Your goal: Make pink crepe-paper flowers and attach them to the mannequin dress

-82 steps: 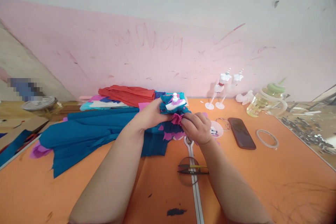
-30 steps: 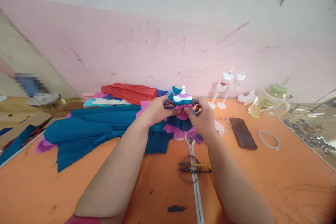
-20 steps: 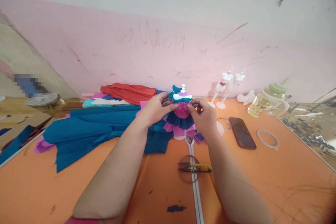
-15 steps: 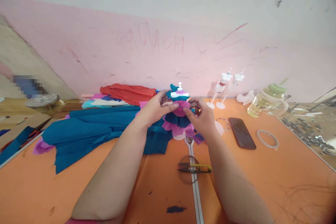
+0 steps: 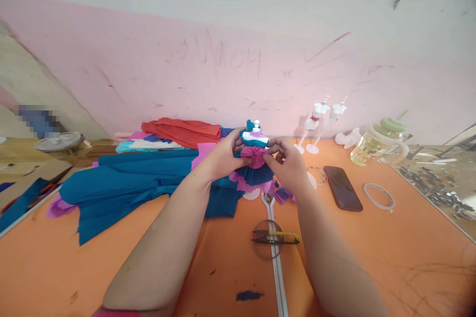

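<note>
Left hand (image 5: pixel 226 157) and right hand (image 5: pixel 285 161) meet at the middle of the worktop (image 5: pixel 208 277), one on each side of a pink pleated rosette (image 5: pixel 254 156). Grip of both: pinching the rosette, thumbs on its front face, left thumb near the centre, right thumb at the edge. The fingers behind are partly hidden, so how firmly they press is hard to judge.

Rosette sits at the front of a small dressed mannequin (image 5: pixel 256 130), just below its white-and-teal bodice and above a dark blue ruffled skirt (image 5: pixel 256 176) with a pink lower layer.

Left of the hands: a large spread of teal fabric (image 5: pixel 137 178); behind it, folded red cloth (image 5: pixel 182 131) on top of other colours.

Nearer the wearer: thread snips (image 5: pixel 290 238) lying across a long pale strip (image 5: pixel 279 277).

Right side: dark phone (image 5: pixel 342 188), pale ring (image 5: pixel 378 197) beside it, a lidded jug (image 5: pixel 375 146) farther back. Two bare-armed white stands, upright, near the wall.
</note>
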The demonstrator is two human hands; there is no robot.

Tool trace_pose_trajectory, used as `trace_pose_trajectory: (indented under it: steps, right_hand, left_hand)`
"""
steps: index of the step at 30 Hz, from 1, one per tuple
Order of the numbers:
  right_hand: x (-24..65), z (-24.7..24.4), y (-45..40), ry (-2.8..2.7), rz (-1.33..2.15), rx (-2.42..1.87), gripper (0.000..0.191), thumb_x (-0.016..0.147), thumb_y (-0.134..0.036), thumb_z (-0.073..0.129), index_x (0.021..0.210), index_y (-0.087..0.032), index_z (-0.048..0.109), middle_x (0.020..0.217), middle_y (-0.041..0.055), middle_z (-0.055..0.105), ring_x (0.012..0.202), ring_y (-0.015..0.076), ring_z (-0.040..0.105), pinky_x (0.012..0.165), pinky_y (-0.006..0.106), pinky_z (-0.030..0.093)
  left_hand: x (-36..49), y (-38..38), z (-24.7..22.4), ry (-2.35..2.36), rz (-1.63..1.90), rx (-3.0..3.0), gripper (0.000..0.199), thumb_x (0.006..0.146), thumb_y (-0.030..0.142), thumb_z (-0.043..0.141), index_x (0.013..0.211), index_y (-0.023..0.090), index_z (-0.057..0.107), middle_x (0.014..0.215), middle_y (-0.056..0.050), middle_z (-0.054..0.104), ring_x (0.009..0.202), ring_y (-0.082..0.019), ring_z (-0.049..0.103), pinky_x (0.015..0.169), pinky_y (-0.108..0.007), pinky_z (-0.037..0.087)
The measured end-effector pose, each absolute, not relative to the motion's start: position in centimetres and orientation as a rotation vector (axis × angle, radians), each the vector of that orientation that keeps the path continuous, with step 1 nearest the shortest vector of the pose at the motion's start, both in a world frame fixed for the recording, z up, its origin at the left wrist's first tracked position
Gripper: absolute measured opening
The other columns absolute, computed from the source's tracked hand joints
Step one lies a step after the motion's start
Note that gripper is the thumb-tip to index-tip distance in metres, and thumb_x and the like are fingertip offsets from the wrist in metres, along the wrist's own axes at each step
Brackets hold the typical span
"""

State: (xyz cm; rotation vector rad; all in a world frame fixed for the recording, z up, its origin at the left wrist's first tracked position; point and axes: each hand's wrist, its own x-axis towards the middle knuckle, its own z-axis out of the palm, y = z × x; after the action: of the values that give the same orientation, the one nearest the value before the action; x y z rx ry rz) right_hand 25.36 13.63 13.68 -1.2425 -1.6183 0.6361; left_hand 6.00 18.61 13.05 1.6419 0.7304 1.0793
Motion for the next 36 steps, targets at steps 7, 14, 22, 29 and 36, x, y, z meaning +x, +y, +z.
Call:
trace_pose_trajectory:
  steps: [7, 14, 22, 29, 36]
  right_hand:
    - [24.8, 14.1, 13.0, -1.626, 0.411, -1.292, 0.020, 0.082, -0.042, 0.068, 0.089, -0.024, 0.065, 0.078, -0.0022, 0.068, 0.062, 0.0127, 0.051, 0.060, 0.028, 0.040]
    - [24.8, 14.0, 12.9, -1.767, 0.231, -1.267, 0.007, 0.084, -0.031, 0.063, 0.083, -0.024, 0.064, 0.084, -0.0009, 0.069, 0.074, 0.0162, 0.059, 0.066, 0.029, 0.042]
    - [24.1, 13.6, 12.8, -1.737, 0.088, -1.269, 0.011, 0.086, -0.032, 0.063, 0.078, -0.024, 0.064, 0.082, 0.0002, 0.068, 0.074, 0.0169, 0.059, 0.067, 0.031, 0.041]
    - [24.5, 13.7, 13.0, -1.725, 0.173, -1.230, 0.017, 0.086, -0.036, 0.062, 0.075, -0.024, 0.060, 0.076, -0.0011, 0.064, 0.069, 0.0157, 0.057, 0.064, 0.030, 0.042]
    - [24.8, 13.8, 13.0, -1.776, 0.096, -1.250, 0.018, 0.086, -0.037, 0.063, 0.074, -0.024, 0.062, 0.079, 0.0007, 0.066, 0.075, 0.0178, 0.060, 0.068, 0.032, 0.043]
  left_hand:
    - [5.9, 18.2, 13.7, 0.783, 1.144, 1.565, 0.073, 0.069, 0.031, 0.086, 0.133, 0.018, 0.052, 0.136, -0.014, 0.063, 0.127, -0.032, 0.060, 0.108, -0.047, 0.047]
    - [6.1, 18.1, 14.0, 0.767, 1.187, 1.488, 0.069, 0.067, 0.032, 0.087, 0.127, 0.017, 0.056, 0.131, -0.013, 0.067, 0.122, -0.030, 0.064, 0.106, -0.041, 0.049]
    - [5.9, 17.9, 13.8, 0.803, 1.239, 1.486, 0.055, 0.077, 0.049, 0.080, 0.122, 0.020, 0.065, 0.114, -0.007, 0.074, 0.108, -0.027, 0.068, 0.096, -0.036, 0.053]
    - [5.8, 17.7, 14.1, 0.732, 1.207, 1.460, 0.059, 0.076, 0.044, 0.083, 0.125, 0.019, 0.061, 0.118, -0.009, 0.072, 0.113, -0.026, 0.067, 0.096, -0.033, 0.052]
    - [5.5, 17.6, 14.1, 0.702, 1.089, 1.492, 0.082, 0.064, 0.029, 0.091, 0.135, 0.024, 0.051, 0.129, -0.009, 0.064, 0.119, -0.028, 0.064, 0.098, -0.037, 0.052]
